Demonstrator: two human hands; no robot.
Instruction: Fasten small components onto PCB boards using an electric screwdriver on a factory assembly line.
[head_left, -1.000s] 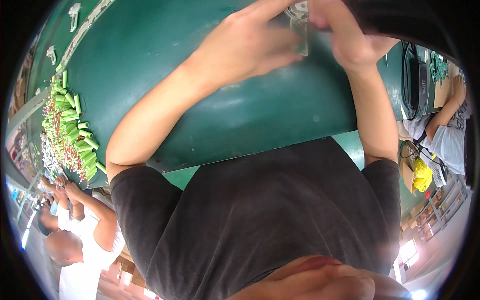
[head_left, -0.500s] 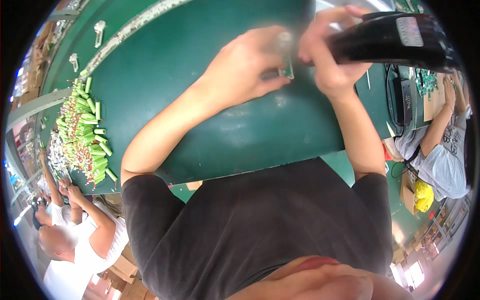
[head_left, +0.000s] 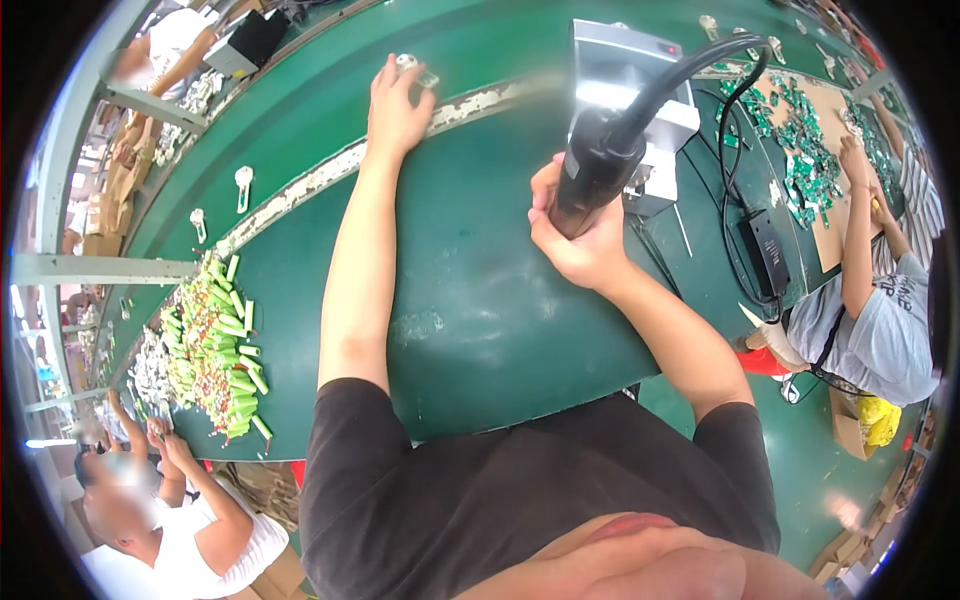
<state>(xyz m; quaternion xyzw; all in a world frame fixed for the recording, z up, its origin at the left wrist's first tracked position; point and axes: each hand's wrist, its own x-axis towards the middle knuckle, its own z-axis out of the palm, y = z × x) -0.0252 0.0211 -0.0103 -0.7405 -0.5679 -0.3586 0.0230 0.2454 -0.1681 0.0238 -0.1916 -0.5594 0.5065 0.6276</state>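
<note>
My left hand (head_left: 398, 112) reaches over the belt beyond the worn metal rail. A small white and clear plastic part (head_left: 409, 66) sits between its thumb and fingertips, slightly blurred. In my right hand (head_left: 585, 245) is a black corded electric screwdriver (head_left: 598, 165), its thick cable rising from the upper end. My fingers wrap round its lower body, and its tip is hidden. Just behind it stands a silver metal box-shaped device (head_left: 625, 62) with a small red light.
Green battery cells with wires (head_left: 225, 350) are heaped on the left. More plastic parts (head_left: 243, 188) lie on the green belt (head_left: 310, 105). At right are a black power box (head_left: 765, 255), cables and green circuit boards (head_left: 800, 165). Co-workers sit on both sides.
My left hand has gone forward and left with the plastic part, from above the table to the belt. My right hand has come nearer, and the screwdriver has swung from lying sideways to cable end up.
</note>
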